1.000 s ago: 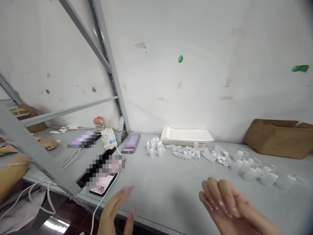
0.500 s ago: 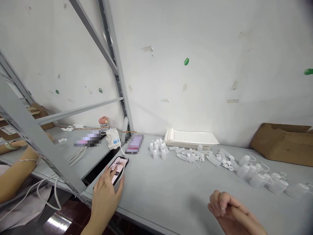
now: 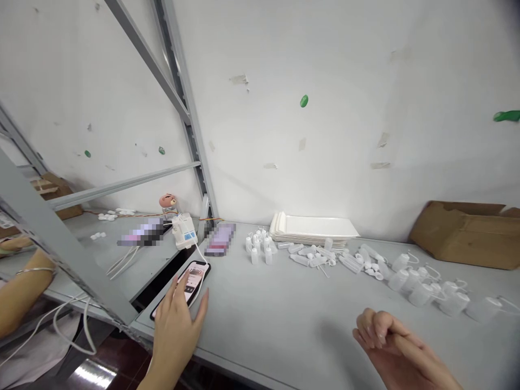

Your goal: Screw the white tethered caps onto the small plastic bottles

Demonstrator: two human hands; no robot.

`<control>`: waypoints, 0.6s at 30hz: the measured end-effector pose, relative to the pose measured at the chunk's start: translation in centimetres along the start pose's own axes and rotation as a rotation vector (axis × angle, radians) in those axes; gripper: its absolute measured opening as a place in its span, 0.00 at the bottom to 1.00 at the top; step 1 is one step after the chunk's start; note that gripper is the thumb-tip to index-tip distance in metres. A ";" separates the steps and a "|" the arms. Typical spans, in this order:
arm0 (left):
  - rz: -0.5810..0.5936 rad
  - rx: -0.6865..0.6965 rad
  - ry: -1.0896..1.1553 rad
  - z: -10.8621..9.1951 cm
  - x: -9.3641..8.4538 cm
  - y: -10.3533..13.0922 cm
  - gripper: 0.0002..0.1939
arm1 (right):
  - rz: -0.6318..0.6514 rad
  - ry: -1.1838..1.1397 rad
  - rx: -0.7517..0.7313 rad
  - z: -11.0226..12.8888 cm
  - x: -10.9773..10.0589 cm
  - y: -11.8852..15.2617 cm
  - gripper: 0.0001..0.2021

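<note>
Over a smartphone [image 3: 197, 274] lying on the grey tabletop, my left hand [image 3: 177, 317] is open with its fingers spread. Its fingertips are at the lit screen; whether they touch it I cannot tell. A white cable runs across the phone's edge. My right hand [image 3: 390, 338] is raised above the table at the lower right, fingers curled in and nothing visible in them. Beyond it stand several translucent squeeze bottles [image 3: 420, 294] with strapped caps. Loose small bottles and caps [image 3: 319, 259] lie farther back, beside a group of small upright bottles [image 3: 255, 255].
A stack of white trays [image 3: 319, 226] lies against the wall. At the back right is a brown cardboard box [image 3: 467, 233]. A metal shelf post [image 3: 65, 249], a white power strip [image 3: 184, 230], another phone [image 3: 220, 239] and a co-worker's arm [image 3: 30, 287] are on the left.
My left hand's fingers have spread and lifted a little over the phone screen. My right hand stays curled and sits slightly farther right. The whole view has shifted slightly.
</note>
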State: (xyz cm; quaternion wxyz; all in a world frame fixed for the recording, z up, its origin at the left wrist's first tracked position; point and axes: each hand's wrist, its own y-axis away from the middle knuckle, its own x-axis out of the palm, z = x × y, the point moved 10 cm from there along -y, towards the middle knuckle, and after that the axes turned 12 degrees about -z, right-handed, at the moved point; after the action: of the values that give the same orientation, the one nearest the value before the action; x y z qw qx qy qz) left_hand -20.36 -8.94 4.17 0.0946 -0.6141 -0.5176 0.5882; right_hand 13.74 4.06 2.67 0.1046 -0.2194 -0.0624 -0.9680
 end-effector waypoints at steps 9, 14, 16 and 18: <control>0.415 0.228 0.516 -16.0 2.5 1.3 0.13 | 0.015 0.515 -0.393 7.2 3.4 -3.5 0.07; 0.583 0.352 0.491 -23.2 8.0 0.7 0.12 | 0.022 1.046 -0.749 7.2 5.5 -9.2 0.13; 0.546 0.354 0.485 -24.1 9.8 0.2 0.14 | 0.005 1.242 -0.822 5.3 5.0 -11.0 0.14; 0.508 0.345 0.486 -24.1 11.0 0.0 0.15 | 0.016 1.392 -0.881 3.3 4.5 -11.7 0.15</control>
State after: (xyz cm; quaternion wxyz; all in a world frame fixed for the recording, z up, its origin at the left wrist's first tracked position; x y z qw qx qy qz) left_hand -3.08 11.13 4.34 0.1677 -0.8193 -0.2052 0.5085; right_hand 8.41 15.22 6.67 0.0305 0.4094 0.4039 -0.8176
